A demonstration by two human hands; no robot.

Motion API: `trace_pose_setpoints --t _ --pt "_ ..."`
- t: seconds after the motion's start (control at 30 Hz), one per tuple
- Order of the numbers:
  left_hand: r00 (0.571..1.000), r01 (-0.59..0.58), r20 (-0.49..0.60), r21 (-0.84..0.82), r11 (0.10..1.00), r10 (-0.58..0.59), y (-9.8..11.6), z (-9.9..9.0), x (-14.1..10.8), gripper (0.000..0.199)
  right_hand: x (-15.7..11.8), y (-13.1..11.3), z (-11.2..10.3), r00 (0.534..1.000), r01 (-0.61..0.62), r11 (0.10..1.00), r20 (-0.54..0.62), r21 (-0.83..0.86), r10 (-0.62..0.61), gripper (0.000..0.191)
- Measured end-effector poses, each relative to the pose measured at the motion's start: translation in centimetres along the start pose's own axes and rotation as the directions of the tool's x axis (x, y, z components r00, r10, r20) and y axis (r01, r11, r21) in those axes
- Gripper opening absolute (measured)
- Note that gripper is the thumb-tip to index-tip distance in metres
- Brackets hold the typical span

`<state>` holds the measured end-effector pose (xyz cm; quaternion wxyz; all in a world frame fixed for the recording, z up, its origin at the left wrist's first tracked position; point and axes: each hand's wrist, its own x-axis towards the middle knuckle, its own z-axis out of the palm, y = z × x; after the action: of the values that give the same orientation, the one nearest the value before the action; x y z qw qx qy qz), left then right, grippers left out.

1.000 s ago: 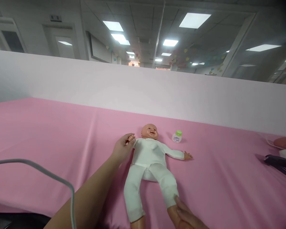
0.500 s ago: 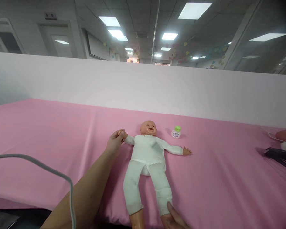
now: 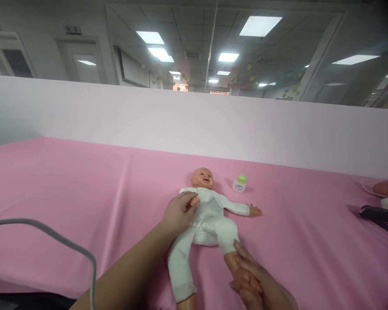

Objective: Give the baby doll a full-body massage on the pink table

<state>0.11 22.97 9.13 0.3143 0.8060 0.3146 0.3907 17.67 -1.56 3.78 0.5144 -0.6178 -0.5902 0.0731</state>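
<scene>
A baby doll (image 3: 210,206) in a white top and trousers lies on its back, head away from me. My left hand (image 3: 181,211) is closed round the doll's hand on the left of the picture and rests over its chest; that arm is folded in. My right hand (image 3: 255,275) is wrapped round the lower leg and foot on the right, and that leg is bent at the knee. The doll's other arm (image 3: 237,208) stretches out sideways on the pink sheet. Its other leg (image 3: 181,267) lies straight toward me.
A small bottle with a green cap (image 3: 239,184) stands right of the doll's head. A black object with a cord (image 3: 380,214) and a tray (image 3: 368,188) lie at the right edge. A grey cable (image 3: 54,237) crosses the lower left. Behind the pink sheet (image 3: 77,185) rises a white panel (image 3: 168,120).
My left hand has brought the doll's hand from out at the side in onto its chest. My right hand has pushed the held leg up, bending its knee.
</scene>
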Motion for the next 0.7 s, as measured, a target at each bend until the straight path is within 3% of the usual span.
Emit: trace_pose_setpoints --t 0.17,0.33,0.53,0.7 --pt "0.991 -0.106 0.096 0.144 0.984 0.092 0.6 0.2 -0.6 0.033 5.4 -2.5 0.1 0.998 -0.038 0.999 0.058 -0.026 0.04 0.04" --pt "0.987 -0.125 0.123 0.149 0.981 0.107 0.7 0.1 -0.5 0.029 8.8 -2.7 1.7 0.996 -0.064 0.998 0.056 0.014 0.063 0.038" --pt "0.992 -0.08 0.109 0.112 0.991 0.068 0.6 -0.3 -0.4 0.03 7.8 -2.1 2.0 0.992 -0.086 0.995 0.1 0.046 0.081 0.04" --pt "0.998 0.061 -0.024 -0.047 0.997 -0.062 -0.4 -1.1 0.3 0.031 4.4 -1.7 1.1 0.998 0.039 0.999 0.058 -0.019 -0.038 0.04"
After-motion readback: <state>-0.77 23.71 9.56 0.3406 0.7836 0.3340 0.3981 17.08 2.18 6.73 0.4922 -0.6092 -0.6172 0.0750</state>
